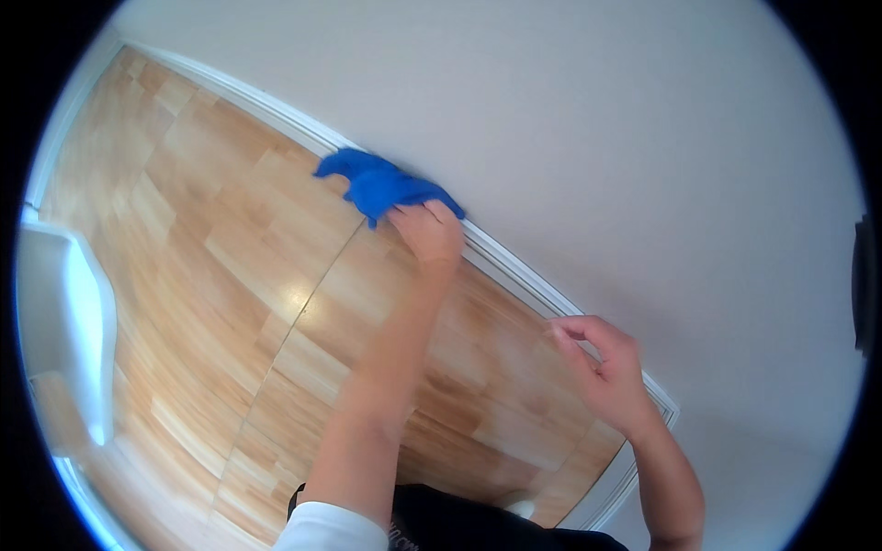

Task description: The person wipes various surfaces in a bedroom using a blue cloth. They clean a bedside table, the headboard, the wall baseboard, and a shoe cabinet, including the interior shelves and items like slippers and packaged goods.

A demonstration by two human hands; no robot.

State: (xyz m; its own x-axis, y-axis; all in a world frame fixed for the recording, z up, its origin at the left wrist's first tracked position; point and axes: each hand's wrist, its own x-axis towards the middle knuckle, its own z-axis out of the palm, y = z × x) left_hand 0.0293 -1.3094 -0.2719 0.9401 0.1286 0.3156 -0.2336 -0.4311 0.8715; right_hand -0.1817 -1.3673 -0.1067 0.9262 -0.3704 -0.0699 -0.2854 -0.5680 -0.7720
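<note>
A bright blue cloth point(384, 186) lies bunched along the top of the white baseboard point(514, 268), where the wall meets the wood floor. My left hand point(428, 230) presses on its near edge, fingers partly tucked into the cloth. Lower right, close to the baseboard, my right hand point(603, 365) hovers with thumb and index finger brought together in a pinch. Whatever may be between those fingertips is too small to make out.
A plain light wall point(643, 165) rises beyond the baseboard. Wood-look flooring point(230, 275) with a dark seam spreads to the left. At the left rim stands a white object with rounded edges point(103, 321). A dark object point(864, 285) shows at the right rim.
</note>
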